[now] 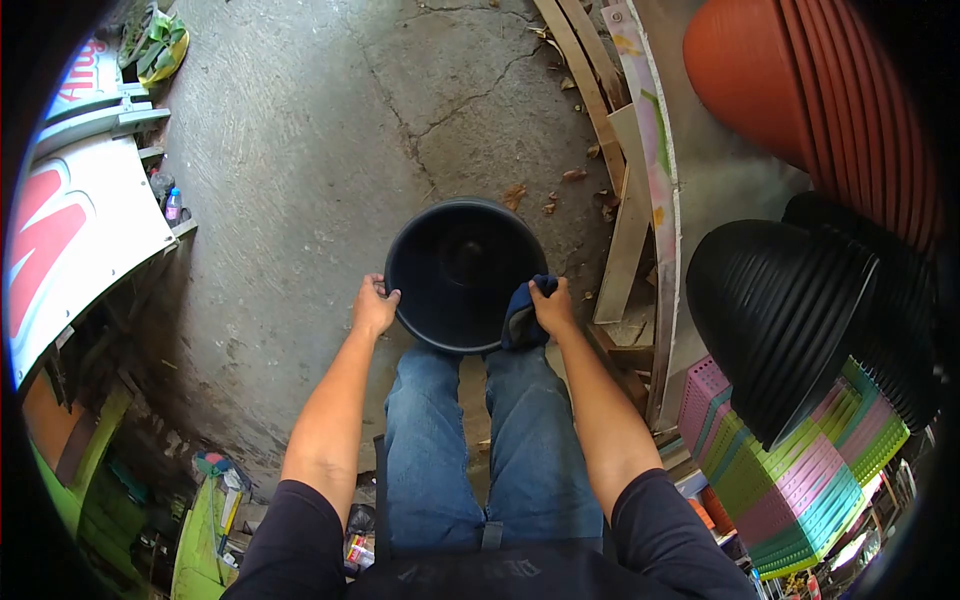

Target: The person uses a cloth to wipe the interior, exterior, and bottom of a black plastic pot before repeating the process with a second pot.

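A round black plastic basin (pixel 440 260) rests at my knees, its open top facing up toward me. My left hand (pixel 376 306) grips the rim on the left side, thumb over the edge. On the right, my right hand (pixel 552 304) clutches a dark blue cloth (pixel 522 318) against the basin's rim. Part of the cloth hangs inside the basin over its lower right edge. The inside of the basin is dark, with a faint round mark at the bottom.
Stacked black tubs (pixel 770 310), reddish-brown tubs (pixel 760 80) and colourful plastic baskets (pixel 790 490) stand at the right. Wooden planks (pixel 622 220) line that side. Signboards (pixel 90 240) stand at the left. Cracked concrete floor (pixel 300 130) with dry leaves lies ahead.
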`<move>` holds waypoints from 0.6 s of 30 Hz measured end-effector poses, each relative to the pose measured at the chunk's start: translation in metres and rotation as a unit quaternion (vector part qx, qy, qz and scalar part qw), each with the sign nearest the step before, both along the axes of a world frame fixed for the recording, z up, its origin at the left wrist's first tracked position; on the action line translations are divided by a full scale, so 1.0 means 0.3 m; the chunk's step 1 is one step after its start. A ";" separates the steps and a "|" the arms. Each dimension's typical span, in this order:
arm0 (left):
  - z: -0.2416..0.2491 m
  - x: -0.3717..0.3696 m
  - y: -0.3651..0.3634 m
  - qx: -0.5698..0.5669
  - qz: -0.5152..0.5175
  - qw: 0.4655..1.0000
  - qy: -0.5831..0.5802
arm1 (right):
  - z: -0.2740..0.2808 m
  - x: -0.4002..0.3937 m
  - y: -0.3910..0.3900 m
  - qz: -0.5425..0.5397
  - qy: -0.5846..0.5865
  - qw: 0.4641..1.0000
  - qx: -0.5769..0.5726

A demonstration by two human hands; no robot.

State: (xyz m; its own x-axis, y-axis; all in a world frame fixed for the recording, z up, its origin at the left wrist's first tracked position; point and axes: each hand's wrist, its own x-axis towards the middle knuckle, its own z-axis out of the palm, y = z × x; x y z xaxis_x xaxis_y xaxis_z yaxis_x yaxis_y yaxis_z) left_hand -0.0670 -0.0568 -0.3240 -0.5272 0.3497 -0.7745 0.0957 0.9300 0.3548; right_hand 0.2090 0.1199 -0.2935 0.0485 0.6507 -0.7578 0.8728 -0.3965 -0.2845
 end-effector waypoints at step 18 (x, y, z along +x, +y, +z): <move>0.029 -0.070 0.103 0.063 -0.007 0.996 0.069 | -0.107 -0.029 -0.019 -0.083 0.031 0.996 -0.004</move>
